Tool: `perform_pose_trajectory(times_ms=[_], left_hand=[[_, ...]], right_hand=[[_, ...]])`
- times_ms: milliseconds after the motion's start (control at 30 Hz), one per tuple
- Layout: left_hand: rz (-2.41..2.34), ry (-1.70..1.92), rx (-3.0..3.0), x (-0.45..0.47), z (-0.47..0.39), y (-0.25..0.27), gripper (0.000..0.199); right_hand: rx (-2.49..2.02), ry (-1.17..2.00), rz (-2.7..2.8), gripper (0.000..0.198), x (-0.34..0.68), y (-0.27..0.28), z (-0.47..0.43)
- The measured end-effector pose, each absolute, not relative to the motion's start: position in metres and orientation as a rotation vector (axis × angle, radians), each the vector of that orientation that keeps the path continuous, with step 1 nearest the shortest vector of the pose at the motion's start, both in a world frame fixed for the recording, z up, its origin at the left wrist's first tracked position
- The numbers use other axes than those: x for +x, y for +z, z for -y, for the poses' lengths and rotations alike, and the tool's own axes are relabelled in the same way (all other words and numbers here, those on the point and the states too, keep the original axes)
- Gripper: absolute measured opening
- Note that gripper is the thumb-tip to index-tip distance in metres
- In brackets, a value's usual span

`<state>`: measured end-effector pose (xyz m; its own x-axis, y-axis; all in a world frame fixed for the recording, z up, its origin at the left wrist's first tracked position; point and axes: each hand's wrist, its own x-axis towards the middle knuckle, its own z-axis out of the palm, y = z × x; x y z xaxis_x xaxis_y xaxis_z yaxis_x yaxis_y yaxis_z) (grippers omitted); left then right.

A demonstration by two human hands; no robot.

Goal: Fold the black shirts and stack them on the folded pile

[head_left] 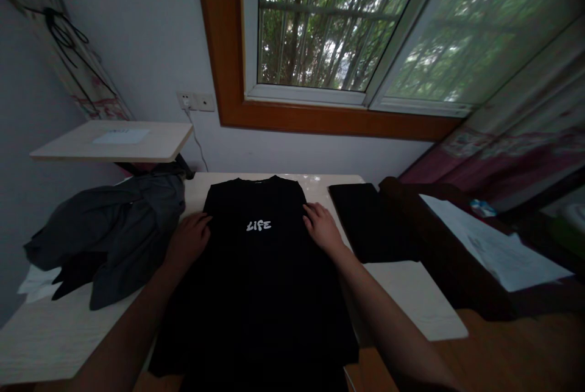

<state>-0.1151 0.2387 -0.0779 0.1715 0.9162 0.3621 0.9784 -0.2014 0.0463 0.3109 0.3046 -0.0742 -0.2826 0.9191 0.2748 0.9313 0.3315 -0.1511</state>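
Observation:
A black T-shirt (260,282) with small white lettering on the chest lies spread out on the pale table, neckline toward the window. Its lower end hangs over the table's near edge. My left hand (192,236) rests at the shirt's left side, below the shoulder, fingers stretched onto the cloth. Across from it, my right hand (323,227) lies on the shirt's right side with its fingers slightly apart. Neither hand visibly pinches the fabric.
Crumpled dark grey clothing (132,215) is heaped on the left, beneath a raised wooden board (109,136). A folded black garment (361,212) lies on the table's (411,294) right side. Beyond it, papers (493,245) rest on a dark brown surface.

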Motion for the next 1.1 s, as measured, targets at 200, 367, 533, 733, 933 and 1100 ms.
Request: perform_pose_trajectory(times_ms=[200, 367, 533, 733, 933, 1100], left_hand=[[1.802, -0.433, -2.334, -0.118, -0.246, -0.084, 0.048], [1.845, -0.335, -2.352, -0.118, -0.255, -0.082, 0.051], [1.858, -0.297, -2.359, -0.114, -0.269, -0.082, 0.053], [1.834, -0.258, -2.393, -0.111, -0.289, -0.081, 0.055], [1.827, -0.274, -2.405, -0.108, -0.310, -0.080, 0.056], [1.787, -0.339, -2.396, -0.107, -0.329, -0.084, 0.056]], right_hand=[[-1.701, -0.084, 2.227, 0.038, 0.314, -0.067, -0.295], [-1.767, -0.045, 2.266, 0.039, 0.313, -0.063, -0.291], [-1.849, -0.055, 2.268, 0.039, 0.313, -0.062, -0.291], [-1.851, -0.058, 2.266, 0.041, 0.315, -0.065, -0.301], [-1.885, -0.078, 2.239, 0.042, 0.317, -0.067, -0.321], [-1.927, -0.076, 2.197, 0.041, 0.317, -0.066, -0.343]])
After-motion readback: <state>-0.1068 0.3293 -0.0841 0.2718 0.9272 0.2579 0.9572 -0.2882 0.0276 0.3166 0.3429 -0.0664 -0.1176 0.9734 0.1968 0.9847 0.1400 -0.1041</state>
